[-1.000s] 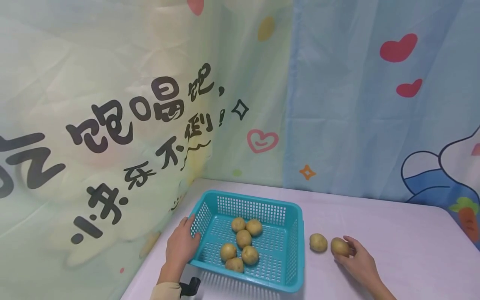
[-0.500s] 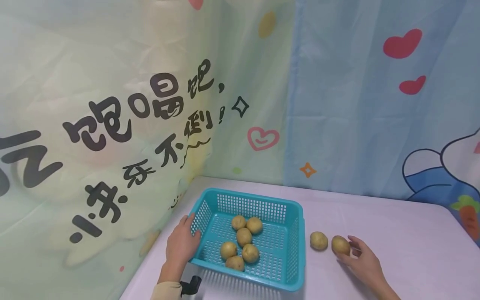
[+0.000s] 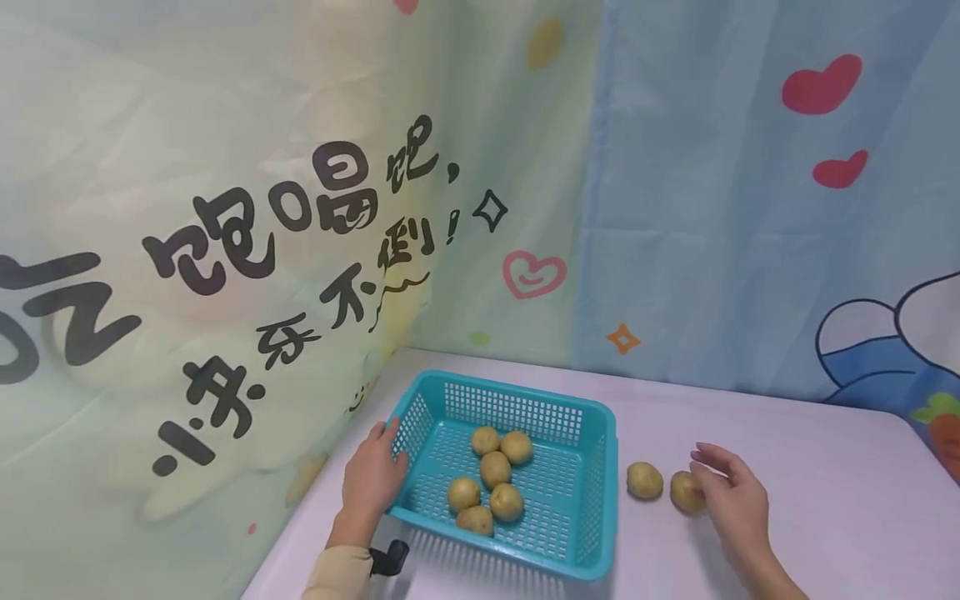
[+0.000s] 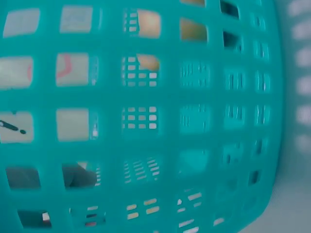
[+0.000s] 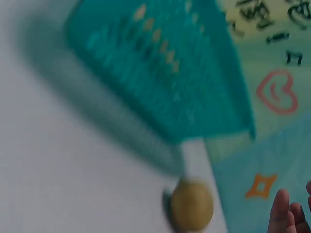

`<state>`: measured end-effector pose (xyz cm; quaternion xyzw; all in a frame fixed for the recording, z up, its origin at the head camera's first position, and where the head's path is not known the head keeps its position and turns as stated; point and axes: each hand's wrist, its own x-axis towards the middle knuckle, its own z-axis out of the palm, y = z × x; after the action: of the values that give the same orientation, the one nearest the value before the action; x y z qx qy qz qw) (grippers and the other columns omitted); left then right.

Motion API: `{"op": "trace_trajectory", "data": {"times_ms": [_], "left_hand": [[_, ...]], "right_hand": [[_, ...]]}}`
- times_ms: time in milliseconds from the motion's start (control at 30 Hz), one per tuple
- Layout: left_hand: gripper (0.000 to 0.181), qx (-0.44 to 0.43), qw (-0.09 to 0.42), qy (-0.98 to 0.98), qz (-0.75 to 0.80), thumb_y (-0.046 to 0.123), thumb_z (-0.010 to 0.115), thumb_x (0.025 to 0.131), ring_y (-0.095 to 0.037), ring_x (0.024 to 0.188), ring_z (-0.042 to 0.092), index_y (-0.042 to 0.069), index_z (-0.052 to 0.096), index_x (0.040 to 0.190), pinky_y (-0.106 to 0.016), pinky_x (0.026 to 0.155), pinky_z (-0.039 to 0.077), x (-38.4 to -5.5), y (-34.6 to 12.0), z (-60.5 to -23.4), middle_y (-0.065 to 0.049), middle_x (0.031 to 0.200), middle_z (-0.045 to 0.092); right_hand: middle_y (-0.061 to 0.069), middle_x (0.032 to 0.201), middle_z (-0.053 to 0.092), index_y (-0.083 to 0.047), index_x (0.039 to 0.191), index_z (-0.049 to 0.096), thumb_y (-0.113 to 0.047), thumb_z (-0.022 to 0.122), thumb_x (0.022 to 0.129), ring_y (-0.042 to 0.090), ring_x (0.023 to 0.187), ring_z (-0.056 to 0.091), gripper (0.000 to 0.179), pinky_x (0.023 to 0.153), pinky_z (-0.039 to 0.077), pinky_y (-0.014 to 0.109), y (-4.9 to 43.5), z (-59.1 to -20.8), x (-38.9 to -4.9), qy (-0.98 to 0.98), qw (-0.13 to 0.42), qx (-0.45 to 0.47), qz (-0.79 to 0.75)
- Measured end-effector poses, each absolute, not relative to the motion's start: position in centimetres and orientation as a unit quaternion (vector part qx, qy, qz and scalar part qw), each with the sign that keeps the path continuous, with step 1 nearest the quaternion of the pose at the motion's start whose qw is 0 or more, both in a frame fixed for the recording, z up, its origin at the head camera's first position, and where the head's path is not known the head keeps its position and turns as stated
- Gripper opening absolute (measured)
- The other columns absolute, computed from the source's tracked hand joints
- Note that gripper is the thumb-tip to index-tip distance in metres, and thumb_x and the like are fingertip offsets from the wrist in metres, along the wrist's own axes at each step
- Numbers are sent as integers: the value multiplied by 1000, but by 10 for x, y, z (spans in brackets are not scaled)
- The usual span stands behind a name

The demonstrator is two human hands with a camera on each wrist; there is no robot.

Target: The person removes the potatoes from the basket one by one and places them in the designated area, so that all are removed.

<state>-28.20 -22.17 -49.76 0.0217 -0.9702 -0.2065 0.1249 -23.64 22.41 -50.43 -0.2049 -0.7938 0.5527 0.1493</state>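
Observation:
A turquoise plastic basket (image 3: 525,565) with slotted walls holds several potatoes (image 3: 495,471). My left hand (image 3: 372,475) grips its left rim, with the thumb over the edge. In the left wrist view the basket's wall (image 4: 165,92) fills most of the picture, and bits of potato show through the holes. Two more potatoes lie on the table right of the basket: one nearer the basket (image 3: 645,481) and one farther right (image 3: 686,492). My right hand (image 3: 731,500) is beside the farther one, fingers extended and partly covering it. Its fingertips (image 5: 279,208) hold nothing in the right wrist view.
A white-covered table (image 3: 825,500) runs under everything. Printed curtains (image 3: 712,208) close off the left and back sides, right behind the table's far edge. A dark strap with a small fitting (image 3: 389,557) sits at my left wrist, close to the basket's front.
My right hand has loosened its fingers from the farther potato and drawn slightly back to the right, leaving that potato on the table. My left hand keeps its hold on the basket.

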Motion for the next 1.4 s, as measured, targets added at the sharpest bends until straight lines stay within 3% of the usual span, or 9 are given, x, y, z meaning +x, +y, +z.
{"op": "trace_trajectory", "data": {"times_ms": [233,433,700,800,1033,1400], "left_hand": [[55,38,127,-970,-204,17,63,91,-40,111,60,7,50,143,-52,77,54,-283,-219,-501,-20,140,51],[55,41,135,-970,-195,17,63,90,-39,108,61,8,51,143,-51,73,55,-284,-219,-500,-19,140,52],[56,48,133,-971,-195,16,62,89,-39,109,61,9,50,144,-51,75,54,-282,-218,-498,-19,141,50],[56,50,132,-971,-192,16,62,89,-39,108,61,10,50,144,-51,74,54,-281,-218,-499,-19,141,50],[56,52,136,-971,-188,17,62,89,-39,107,61,9,50,144,-50,73,55,-281,-217,-502,-19,142,50],[57,56,139,-972,-183,17,63,88,-38,103,62,9,51,143,-47,68,55,-276,-213,-501,-19,141,50]], "right_hand": [[12,131,57,-7,133,53,-19,55,99,-2,94,61,36,76,55,19,163,-471,-237,-769,92,-141,617],[16,129,57,-4,131,53,-9,58,96,7,101,62,35,81,54,21,132,-465,-241,-764,55,-67,639],[10,120,65,-6,122,62,-11,68,87,26,110,60,35,89,53,38,103,-474,-250,-828,26,7,560],[7,116,67,-8,117,65,-11,70,85,29,109,61,32,89,52,43,92,-478,-251,-837,26,25,546],[10,114,67,-5,115,66,-11,74,80,34,105,63,36,86,53,41,68,-490,-252,-835,0,79,544],[13,113,67,-3,113,67,-13,76,75,32,99,62,40,81,52,44,50,-501,-255,-873,-35,131,469]]}}
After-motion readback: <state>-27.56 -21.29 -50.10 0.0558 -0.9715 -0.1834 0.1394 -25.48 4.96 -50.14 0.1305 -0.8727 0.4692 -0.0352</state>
